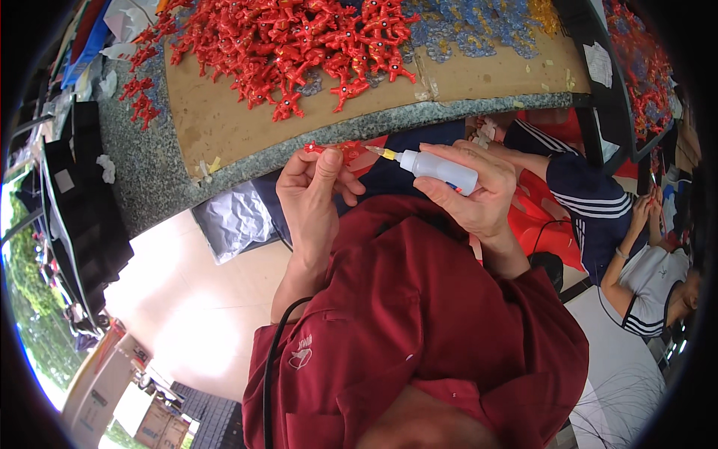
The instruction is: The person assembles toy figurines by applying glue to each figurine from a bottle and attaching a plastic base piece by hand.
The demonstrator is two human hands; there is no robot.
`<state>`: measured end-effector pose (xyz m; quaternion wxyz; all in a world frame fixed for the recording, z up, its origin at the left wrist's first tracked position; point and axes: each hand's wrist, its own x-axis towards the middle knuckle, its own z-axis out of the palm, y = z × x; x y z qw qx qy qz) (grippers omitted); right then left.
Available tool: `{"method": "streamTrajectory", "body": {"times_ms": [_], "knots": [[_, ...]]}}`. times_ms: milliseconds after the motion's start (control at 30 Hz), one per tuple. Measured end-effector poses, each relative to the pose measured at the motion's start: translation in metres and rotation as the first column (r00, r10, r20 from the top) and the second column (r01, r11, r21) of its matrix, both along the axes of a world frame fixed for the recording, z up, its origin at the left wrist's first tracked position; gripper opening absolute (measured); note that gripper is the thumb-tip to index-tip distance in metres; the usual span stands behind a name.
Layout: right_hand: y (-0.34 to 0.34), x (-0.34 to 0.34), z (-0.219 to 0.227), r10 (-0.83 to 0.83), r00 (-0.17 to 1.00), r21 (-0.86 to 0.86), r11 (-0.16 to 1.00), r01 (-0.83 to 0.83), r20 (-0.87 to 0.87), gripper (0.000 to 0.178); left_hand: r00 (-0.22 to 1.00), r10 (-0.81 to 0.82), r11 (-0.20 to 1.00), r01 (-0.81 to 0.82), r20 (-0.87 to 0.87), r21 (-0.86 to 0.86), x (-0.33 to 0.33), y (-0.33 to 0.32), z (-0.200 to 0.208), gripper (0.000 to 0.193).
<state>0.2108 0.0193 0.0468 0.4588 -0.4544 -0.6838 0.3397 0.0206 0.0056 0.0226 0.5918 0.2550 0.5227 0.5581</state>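
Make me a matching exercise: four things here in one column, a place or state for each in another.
1. Bottle
2. Cardboard
3. Blue pieces
4. Left hand

A. Heaped beside the red pile
B. Gripping a red figure
C. Held in the right hand
D. Lying flat beneath the heaps

Pairs: 1-C, 2-D, 3-A, 4-B

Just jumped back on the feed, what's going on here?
The person's left hand holds a small red figure. The right hand holds a squeeze bottle, its tip right by the figure; whether they touch is unclear. Beyond the hands, a pile of red figures and some clear blue pieces lie on cardboard.
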Motion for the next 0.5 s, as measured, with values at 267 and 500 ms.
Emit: {"method": "streamTrajectory", "body": {"times_ms": [267, 500], "knots": [[0.002, -0.001, -0.001, -0.007, 1.0, 0.013, 1.0, 0.007, -0.011, 0.035, 1.0, -0.012, 1.0, 0.012, 0.013, 0.005, 0.001, 0.0, 0.0, 0.02], [0.002, 0.0, 0.007, 0.025, 0.999, -0.018, 1.0, -0.025, 0.025, 0.033, 0.999, -0.001, 1.0, 0.002, -0.053, 0.009, 0.002, 0.001, 0.002, 0.018]]}}
